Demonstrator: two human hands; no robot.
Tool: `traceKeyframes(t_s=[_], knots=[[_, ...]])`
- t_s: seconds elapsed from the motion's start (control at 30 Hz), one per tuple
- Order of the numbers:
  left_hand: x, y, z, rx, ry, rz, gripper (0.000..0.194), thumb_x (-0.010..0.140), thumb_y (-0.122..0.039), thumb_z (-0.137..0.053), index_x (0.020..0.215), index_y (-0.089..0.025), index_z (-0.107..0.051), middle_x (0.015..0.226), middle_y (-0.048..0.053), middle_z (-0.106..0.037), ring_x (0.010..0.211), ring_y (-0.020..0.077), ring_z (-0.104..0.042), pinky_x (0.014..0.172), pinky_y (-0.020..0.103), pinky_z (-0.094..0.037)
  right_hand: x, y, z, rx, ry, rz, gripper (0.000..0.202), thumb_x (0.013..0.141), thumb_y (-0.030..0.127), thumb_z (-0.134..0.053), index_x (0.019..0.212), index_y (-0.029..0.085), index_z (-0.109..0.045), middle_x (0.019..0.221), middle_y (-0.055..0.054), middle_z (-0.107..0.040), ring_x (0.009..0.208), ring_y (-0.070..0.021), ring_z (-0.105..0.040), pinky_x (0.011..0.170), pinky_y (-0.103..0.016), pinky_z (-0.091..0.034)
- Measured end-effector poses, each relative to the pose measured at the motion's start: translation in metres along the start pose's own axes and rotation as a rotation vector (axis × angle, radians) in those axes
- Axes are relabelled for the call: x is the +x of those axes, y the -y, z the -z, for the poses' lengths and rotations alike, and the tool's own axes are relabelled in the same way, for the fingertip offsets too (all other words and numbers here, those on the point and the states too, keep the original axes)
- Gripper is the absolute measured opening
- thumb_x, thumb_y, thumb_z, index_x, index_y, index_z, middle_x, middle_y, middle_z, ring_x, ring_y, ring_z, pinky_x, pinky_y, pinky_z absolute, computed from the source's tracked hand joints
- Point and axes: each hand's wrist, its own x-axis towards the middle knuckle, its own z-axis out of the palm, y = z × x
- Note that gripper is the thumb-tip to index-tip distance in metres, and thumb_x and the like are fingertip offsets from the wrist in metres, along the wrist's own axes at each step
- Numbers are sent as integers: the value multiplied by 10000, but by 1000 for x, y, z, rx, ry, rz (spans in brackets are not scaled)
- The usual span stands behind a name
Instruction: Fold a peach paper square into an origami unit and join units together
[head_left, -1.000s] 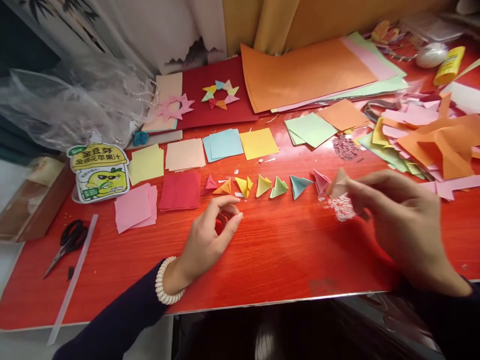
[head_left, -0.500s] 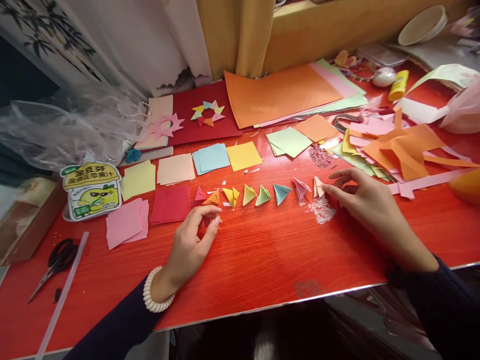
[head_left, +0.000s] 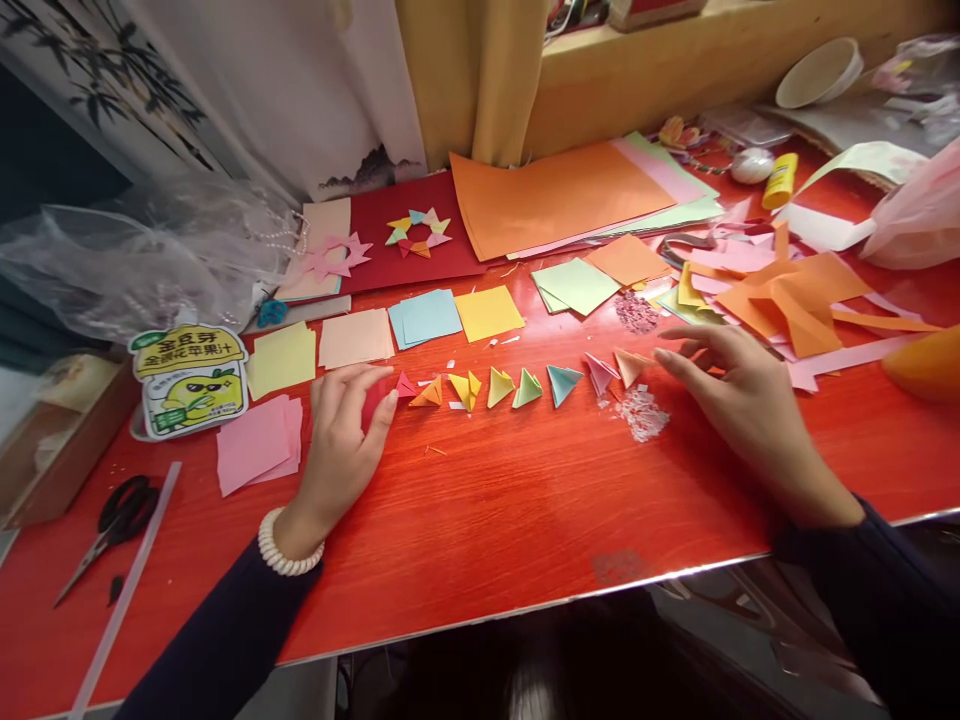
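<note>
Here | left hand point(head_left: 341, 440) lay flat, fingers spread, on red paper squares point(head_left: 373, 398) | right hand point(head_left: 739, 400) loose, holding nothing, fingertips just beside peach folded triangle point(head_left: 628, 366) | triangle likely light, flimsy, best pinched at creased edge.

Left hand shifted, right hand let go
Left hand point(head_left: 341, 440) now flat on red paper stack point(head_left: 375, 395); right hand point(head_left: 739, 400) has released peach folded triangle point(head_left: 628, 366), fingertips beside it.
</note>
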Motion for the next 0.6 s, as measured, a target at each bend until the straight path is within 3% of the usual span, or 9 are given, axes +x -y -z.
traceKeyframes(t_s=[0.17, 0.33, 0.4, 0.53, 0.6], knots=[[-5, -10, -3, -9, 7, -90, 254, 887, -272, -476, 1134, -224, -517, 1108, 73, -522, 1082, 230, -461, 978, 440, -362, 1, -8, -4, 13, 105, 38, 308, 762, 328, -644, 1051, 224, -621, 943, -56, -546, 605, -103, -486, 640, -280, -460], [-5, -11, -3, -5, -33, -128, 241, 887, -254, -474, 1122, -220, -519, 1102, 77, -524, 1075, 227, -464, 962, 425, -370, 2, -1, 1, 13, -64, 36, 280, 838, 356, -552, 1085, 230, -593, 1004, -73, -538, 697, -124, -517, 677, -289, -468], [-6, -10, -3, 2, -46, -154, 244, 878, -246, -489, 1118, -213, -522, 1102, 80, -528, 1065, 226, -470, 959, 418, -372, 11, 12, 6, 13, -63, 104, 228, 831, 355, -568, 1018, 239, -626, 975, -69, -557, 714, -126, -528, 687, -282, -467], [-7, -8, -6, 33, -48, -196, 265, 862, -242, -514, 1126, -212, -516, 1111, 82, -530, 1052, 232, -474, 947, 432, -374, 42, 33, -3, -43, 288, 557, 264, 859, 293, -527, 1107, 269, -614, 1073, -71, -598, 1011, -191, -531, 852, -362, -437], [-7, -8, -6, 41, -46, -195, 271, 863, -239, -512, 1133, -219, -509, 1116, 79, -529, 1056, 233, -473, 943, 436, -376, 58, 32, -19, -43, 459, 654, 244, 848, 315, -531, 1064, 266, -634, 1091, -54, -613, 973, -189, -559, 840, -380, -446]])
